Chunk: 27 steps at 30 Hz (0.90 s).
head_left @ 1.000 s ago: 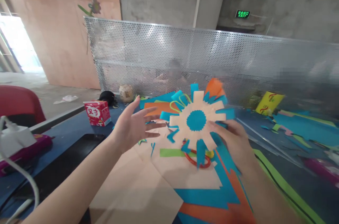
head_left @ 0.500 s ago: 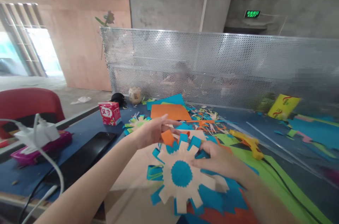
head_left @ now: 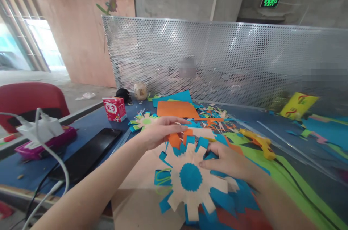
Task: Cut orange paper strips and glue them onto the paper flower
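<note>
Paper flower: the landmark for this view, a beige, long-petalled disc with a blue toothed centre [head_left: 191, 176]; I see the paper flower [head_left: 178, 190] face up, in front of the person, over a beige sheet [head_left: 130, 204].
Right hand: I observe the right hand [head_left: 227, 159] at the flower's upper right edge, pinching it; the thumb lies on the beige face, and the other fingers, partly hidden, curl behind the rim by the blue loops.
Left hand: I find the left hand [head_left: 160, 132] just beyond the flower's upper left edge, partly open, fingers extended and loosely parted; I cannot tell whether the fingertips touch the orange loops [head_left: 174, 140] below them.
Green loops: slender green loops [head_left: 163, 175] stand on the flower's left side.
Glue gun: I note a yellow glue gun [head_left: 259, 145] to the right of the flower and farther back, upon green paper [head_left: 296, 186].
Smaller flower: a second, smaller flower [head_left: 144, 122] lies beyond the landmark, to its left.
Orange sheet: an orange sheet [head_left: 176, 109] lies farther back behind the flower, scraps [head_left: 214, 123] beside it.
Phone: a black phone [head_left: 89, 152] lies well to the flower's left.
</note>
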### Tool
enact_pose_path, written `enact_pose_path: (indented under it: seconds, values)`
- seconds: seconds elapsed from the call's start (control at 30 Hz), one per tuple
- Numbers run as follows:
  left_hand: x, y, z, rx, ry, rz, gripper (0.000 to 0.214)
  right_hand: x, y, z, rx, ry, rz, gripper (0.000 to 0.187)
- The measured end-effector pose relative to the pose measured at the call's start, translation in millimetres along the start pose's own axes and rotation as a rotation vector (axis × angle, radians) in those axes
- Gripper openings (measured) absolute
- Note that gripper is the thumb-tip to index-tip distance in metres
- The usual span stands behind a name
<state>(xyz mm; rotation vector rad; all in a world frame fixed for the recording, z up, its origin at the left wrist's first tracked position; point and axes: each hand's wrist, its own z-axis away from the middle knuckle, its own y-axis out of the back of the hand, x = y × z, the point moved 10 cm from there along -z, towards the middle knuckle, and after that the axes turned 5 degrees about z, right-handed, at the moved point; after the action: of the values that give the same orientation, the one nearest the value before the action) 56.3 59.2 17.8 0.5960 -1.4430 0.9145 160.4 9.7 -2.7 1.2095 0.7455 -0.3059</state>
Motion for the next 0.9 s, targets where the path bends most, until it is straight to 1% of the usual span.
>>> enact_pose_path:
  seconds: [0.13,0.27,0.37,0.47,0.63,0.8,0.9]
  values:
    - [1.8,-1.9,-1.6,-0.014,-0.054,-0.082,0.038,2.3,0.2,-0.6,0.004,-0.010,-0.018,0.012]
    - [3.0,3.8,-4.6,0.040,-0.123,-0.166,0.035,0.9,-0.9,-0.7,0.004,0.025,-0.041,0.012]
    - [4.6,4.5,-5.6,0.047,-0.159,-0.200,0.029,0.6,-1.5,-1.0,0.005,0.036,-0.032,0.012]
    - [5.3,2.5,-5.5,0.041,-0.159,-0.200,0.021,0.3,-1.9,-0.9,0.003,0.039,-0.031,0.011]
    - [7.8,5.3,-4.8,0.086,-0.169,-0.169,0.015,3.5,-1.4,-0.4,0.001,0.009,-0.066,0.012]
    - [10.6,10.8,-4.3,0.134,-0.189,-0.181,0.017,6.9,1.6,-0.2,0.026,-0.030,-0.052,0.015]
    - [5.3,7.7,-4.7,0.105,-0.124,-0.154,0.023,5.1,0.6,0.6,0.015,-0.032,-0.069,0.014]
